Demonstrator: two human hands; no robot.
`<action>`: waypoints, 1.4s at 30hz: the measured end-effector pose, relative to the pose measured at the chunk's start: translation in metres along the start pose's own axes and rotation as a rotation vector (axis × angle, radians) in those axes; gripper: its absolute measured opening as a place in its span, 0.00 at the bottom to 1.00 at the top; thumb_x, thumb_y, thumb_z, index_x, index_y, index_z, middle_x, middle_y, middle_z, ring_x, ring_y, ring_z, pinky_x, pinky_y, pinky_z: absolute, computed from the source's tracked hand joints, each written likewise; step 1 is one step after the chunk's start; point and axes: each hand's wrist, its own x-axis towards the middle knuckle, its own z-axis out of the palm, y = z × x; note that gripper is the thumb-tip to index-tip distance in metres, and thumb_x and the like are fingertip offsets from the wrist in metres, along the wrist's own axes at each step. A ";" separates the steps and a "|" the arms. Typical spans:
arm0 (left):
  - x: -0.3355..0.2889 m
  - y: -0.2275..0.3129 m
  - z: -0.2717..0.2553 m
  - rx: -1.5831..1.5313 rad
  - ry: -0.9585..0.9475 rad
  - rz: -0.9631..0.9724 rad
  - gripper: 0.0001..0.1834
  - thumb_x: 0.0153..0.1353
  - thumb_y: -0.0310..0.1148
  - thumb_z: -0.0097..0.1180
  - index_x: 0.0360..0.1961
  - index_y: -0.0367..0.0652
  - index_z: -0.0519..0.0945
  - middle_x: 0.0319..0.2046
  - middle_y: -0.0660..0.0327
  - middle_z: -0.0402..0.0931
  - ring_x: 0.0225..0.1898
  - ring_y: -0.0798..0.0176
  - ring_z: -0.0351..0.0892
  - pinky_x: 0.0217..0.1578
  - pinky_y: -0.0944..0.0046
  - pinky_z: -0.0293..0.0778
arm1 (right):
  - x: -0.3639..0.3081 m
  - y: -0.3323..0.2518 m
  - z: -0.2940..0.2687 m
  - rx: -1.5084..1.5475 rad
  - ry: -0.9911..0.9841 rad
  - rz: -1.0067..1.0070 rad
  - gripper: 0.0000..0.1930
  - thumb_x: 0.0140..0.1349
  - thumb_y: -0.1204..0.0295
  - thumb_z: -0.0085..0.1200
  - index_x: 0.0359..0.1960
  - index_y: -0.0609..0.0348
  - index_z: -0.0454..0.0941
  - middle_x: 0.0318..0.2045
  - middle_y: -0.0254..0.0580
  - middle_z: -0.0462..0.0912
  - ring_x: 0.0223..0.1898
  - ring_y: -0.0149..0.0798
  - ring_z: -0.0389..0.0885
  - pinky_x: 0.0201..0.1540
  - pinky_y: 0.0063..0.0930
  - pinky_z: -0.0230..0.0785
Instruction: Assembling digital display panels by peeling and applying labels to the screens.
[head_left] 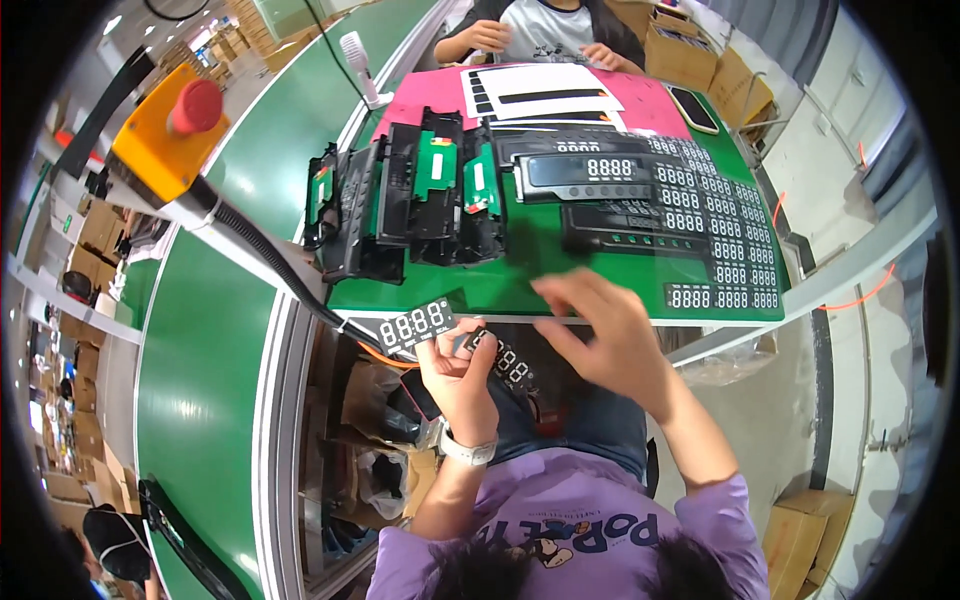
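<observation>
Between the fingers of my left hand (460, 375) are two black digit display panels with white segments. One display panel (416, 326) sticks out to the left and the other display panel (508, 362) slants down to the right. My right hand (610, 335) hovers over the table's front edge, its fingers apart and a little blurred, with nothing visible in it. Rows of similar display panels (722, 297) lie at the table's right side. Farther in, a black housing (590, 172) with a digit panel on it lies beside another dark housing (630, 232).
Several black housings with green circuit boards (437, 165) stand at the left of the green table. White sheets (545, 88) lie on a pink mat (425, 90) at the back, near a phone (692, 108). An orange box with a red button (170, 135) rises at left. Another person (545, 30) sits opposite.
</observation>
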 end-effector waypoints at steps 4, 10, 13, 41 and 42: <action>-0.010 0.010 -0.021 0.013 0.012 -0.034 0.22 0.58 0.13 0.59 0.48 0.41 0.66 0.45 0.55 0.78 0.38 0.71 0.77 0.39 0.74 0.72 | 0.082 0.016 0.077 -0.229 0.102 -0.019 0.24 0.59 0.61 0.64 0.53 0.62 0.75 0.39 0.47 0.81 0.36 0.49 0.83 0.37 0.38 0.76; -0.023 0.016 -0.035 -0.016 0.057 -0.122 0.24 0.57 0.16 0.60 0.53 0.41 0.67 0.44 0.56 0.78 0.38 0.71 0.76 0.37 0.74 0.73 | 0.174 0.029 0.131 -0.682 -0.202 0.312 0.41 0.58 0.43 0.57 0.61 0.67 0.67 0.40 0.60 0.83 0.41 0.59 0.85 0.42 0.49 0.78; -0.027 0.010 -0.058 -0.001 0.082 -0.098 0.27 0.57 0.15 0.60 0.57 0.40 0.68 0.45 0.57 0.77 0.41 0.70 0.77 0.38 0.73 0.75 | 0.172 0.023 0.128 -0.563 -0.240 0.342 0.28 0.54 0.62 0.57 0.47 0.76 0.68 0.35 0.66 0.84 0.38 0.58 0.86 0.43 0.47 0.79; -0.032 -0.007 -0.089 -0.016 0.064 -0.176 0.31 0.57 0.16 0.61 0.61 0.41 0.66 0.45 0.58 0.77 0.39 0.71 0.77 0.38 0.73 0.75 | 0.108 0.069 0.048 0.182 -0.013 0.591 0.23 0.53 0.70 0.66 0.48 0.72 0.78 0.40 0.46 0.85 0.39 0.33 0.83 0.46 0.28 0.73; -0.032 -0.007 -0.089 -0.005 0.083 -0.167 0.32 0.57 0.16 0.62 0.62 0.41 0.66 0.45 0.58 0.77 0.39 0.71 0.77 0.38 0.73 0.75 | 0.102 0.060 0.033 0.169 -0.023 0.552 0.23 0.53 0.69 0.66 0.48 0.72 0.79 0.41 0.45 0.85 0.39 0.32 0.82 0.47 0.27 0.73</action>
